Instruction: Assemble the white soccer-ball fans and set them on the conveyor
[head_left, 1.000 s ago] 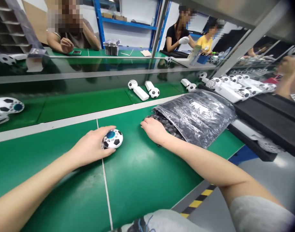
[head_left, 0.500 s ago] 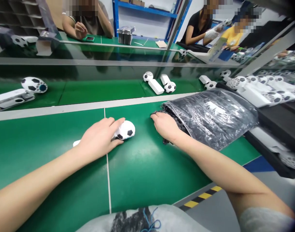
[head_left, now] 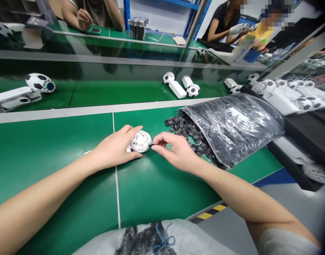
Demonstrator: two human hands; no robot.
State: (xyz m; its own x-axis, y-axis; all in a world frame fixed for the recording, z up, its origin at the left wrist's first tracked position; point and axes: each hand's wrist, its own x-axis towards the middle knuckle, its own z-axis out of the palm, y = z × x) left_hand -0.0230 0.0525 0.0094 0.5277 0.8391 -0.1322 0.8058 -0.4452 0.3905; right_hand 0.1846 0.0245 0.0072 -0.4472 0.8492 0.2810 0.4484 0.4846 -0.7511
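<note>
On the green table, my left hand (head_left: 116, 147) is closed around a white device with a ball-shaped head (head_left: 141, 141), whose perforated face points up. Part of its white body shows beyond my wrist. My right hand (head_left: 175, 148) pinches a small black piece (head_left: 151, 145) at the right edge of the ball. Just beyond my right hand, many small black pieces (head_left: 183, 126) spill from the mouth of a clear plastic bag (head_left: 239, 122).
White football-patterned devices lie on the green strip behind: one at the left (head_left: 40, 83), a pair in the middle (head_left: 192, 90). More are heaped in a black tray (head_left: 306, 131) at the right. Several people sit across the tables.
My right hand has moved left from the black pieces to the ball with one piece pinched. The ball has turned from its black-patched side to its perforated face.
</note>
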